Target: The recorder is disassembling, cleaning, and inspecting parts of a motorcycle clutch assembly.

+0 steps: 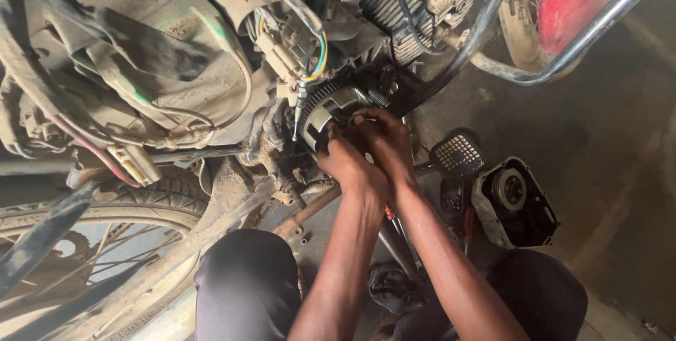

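Two hands, one clutch drum, one engine cover, two wheels.

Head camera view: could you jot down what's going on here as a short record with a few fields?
setting: a dusty motorcycle engine seen from above, on a concrete floor
left hand: on the round toothed clutch drum
right hand: on the same drum, touching the left hand
grip: whether either hand closes around a part cannot be told
on the floor: a removed engine cover and a red-handled screwdriver
nearby: spoked wheel, loose wiring
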